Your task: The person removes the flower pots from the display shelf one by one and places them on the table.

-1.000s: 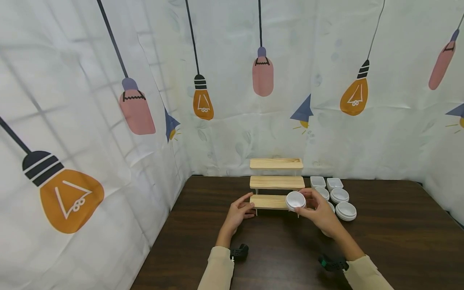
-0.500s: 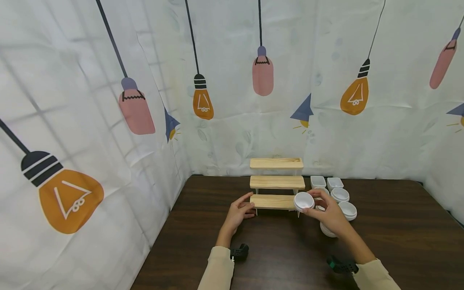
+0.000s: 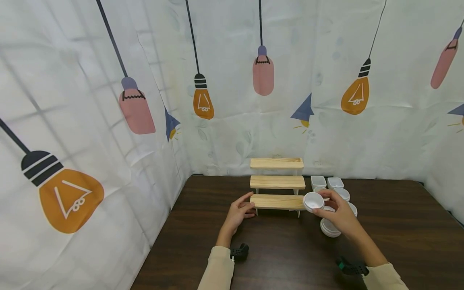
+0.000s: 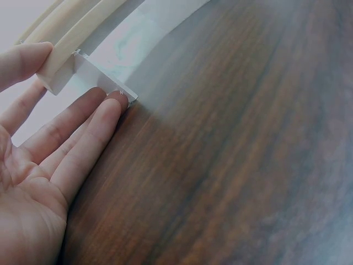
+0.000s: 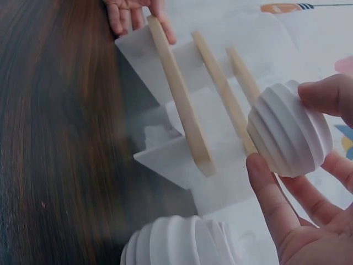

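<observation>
My right hand [image 3: 338, 213] holds a small white ribbed bowl [image 3: 313, 201] by its sides, thumb and fingers on opposite sides. The bowl is just off the right end of the lowest shelf on a three-tier wooden display stand [image 3: 277, 201]. In the right wrist view the ribbed bowl [image 5: 289, 130] shows its stacked ridges, with the stand's boards behind it. My left hand [image 3: 235, 217] grips the left end of that lowest shelf. Close up, the left wrist view has finger and thumb at the board end [image 4: 58, 69], other fingertips against the clear support leg [image 4: 105, 77].
Right of the stand are square white dishes [image 3: 317, 182] and round white bowls [image 3: 342, 194], partly hidden by my right hand. Another round ribbed bowl [image 3: 330, 228] stands nearer on the dark wooden table [image 3: 275, 257]. A patterned white curtain [image 3: 224, 80] hangs behind.
My right hand has moved right with the bowl, from in front of the lowest shelf's right part to beyond its end. My left hand has stayed put.
</observation>
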A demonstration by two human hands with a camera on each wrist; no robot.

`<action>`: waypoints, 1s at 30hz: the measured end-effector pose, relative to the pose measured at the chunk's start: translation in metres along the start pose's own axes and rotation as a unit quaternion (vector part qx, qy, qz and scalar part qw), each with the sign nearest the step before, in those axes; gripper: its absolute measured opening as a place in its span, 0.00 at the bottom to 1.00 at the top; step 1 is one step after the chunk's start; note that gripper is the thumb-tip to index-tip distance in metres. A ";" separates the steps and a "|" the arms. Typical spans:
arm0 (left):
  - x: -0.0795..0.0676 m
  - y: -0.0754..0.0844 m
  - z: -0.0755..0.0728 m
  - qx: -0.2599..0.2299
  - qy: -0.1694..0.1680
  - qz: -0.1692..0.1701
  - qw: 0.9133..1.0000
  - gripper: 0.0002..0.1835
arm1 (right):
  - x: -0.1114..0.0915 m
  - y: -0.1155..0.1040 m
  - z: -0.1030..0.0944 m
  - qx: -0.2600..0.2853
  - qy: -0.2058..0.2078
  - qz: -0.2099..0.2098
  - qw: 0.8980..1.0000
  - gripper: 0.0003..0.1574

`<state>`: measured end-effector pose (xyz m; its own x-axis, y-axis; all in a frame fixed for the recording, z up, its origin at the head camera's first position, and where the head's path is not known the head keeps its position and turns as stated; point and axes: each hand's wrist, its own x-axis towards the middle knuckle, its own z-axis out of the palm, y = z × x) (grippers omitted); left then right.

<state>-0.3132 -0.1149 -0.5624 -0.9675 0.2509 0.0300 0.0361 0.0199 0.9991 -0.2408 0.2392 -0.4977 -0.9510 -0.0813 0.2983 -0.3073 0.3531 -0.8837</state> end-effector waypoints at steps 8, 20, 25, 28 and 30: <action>0.000 -0.001 -0.001 0.003 0.003 -0.003 1.000 0.29 | -0.003 0.002 -0.012 -0.032 -0.012 0.021 0.999 0.34; 0.001 0.000 0.001 -0.005 0.003 -0.006 1.000 0.29 | -0.007 0.010 -0.022 -0.017 -0.019 0.016 1.000 0.32; 0.001 0.000 0.001 -0.005 0.004 -0.004 1.000 0.30 | -0.007 0.012 -0.025 -0.015 -0.020 0.015 1.000 0.32; 0.001 -0.001 0.001 -0.004 0.004 -0.006 1.000 0.30 | -0.008 0.012 -0.028 -0.019 -0.020 0.014 1.000 0.32; 0.001 -0.001 0.001 -0.004 0.004 -0.006 1.000 0.30 | -0.008 0.013 -0.029 -0.021 -0.021 0.012 1.000 0.32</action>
<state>-0.3145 -0.1139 -0.5630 -0.9698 0.2434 0.0179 0.0221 0.0146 0.9996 -0.2357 0.2718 -0.5010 -0.9588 -0.1104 0.2618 -0.2840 0.3935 -0.8743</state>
